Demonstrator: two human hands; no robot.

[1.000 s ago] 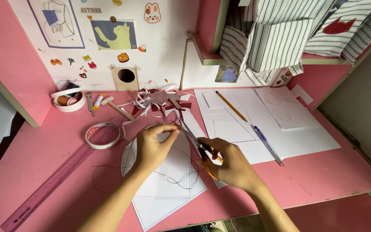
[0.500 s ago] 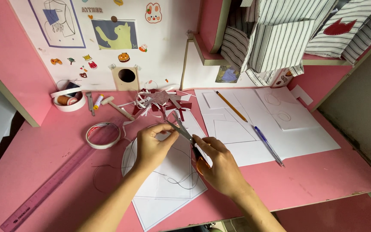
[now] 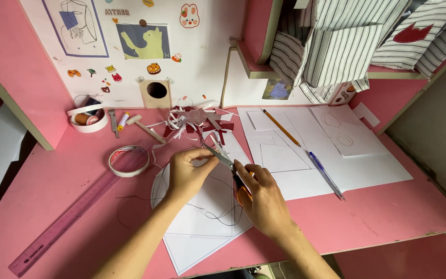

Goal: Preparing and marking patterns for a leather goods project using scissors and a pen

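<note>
The right hand (image 3: 264, 199) is gripping a pair of scissors (image 3: 228, 168) by its orange handles, fingers closed through the loops, while the slim grey blades are angling up and to the left toward the left hand (image 3: 189, 173). The left hand is pinching something small at the blade tips with thumb and fingers curled together; what it is pinching is too small to tell. Both hands are hovering over a white paper sheet (image 3: 202, 232) with pencilled lines and a rounded left edge, and a thin dark thread (image 3: 218, 214) is looping across it just below the hands. Just beyond the hands a heap of white and dark red paper scraps (image 3: 192, 121) is lying on the pink bench (image 3: 388, 217). To the left of the left hand a roll of tape (image 3: 128, 160) is resting flat, and a long purple ruler (image 3: 73, 217) is slanting away below it. To the right of the right hand a blue pen (image 3: 326, 174) and a pencil (image 3: 281, 127) are lying on larger white sheets (image 3: 367, 165). Further back, a white wall panel (image 3: 202, 67) is carrying stickers and drawings, and striped fabric (image 3: 341, 51) is spilling from a shelf.
</note>
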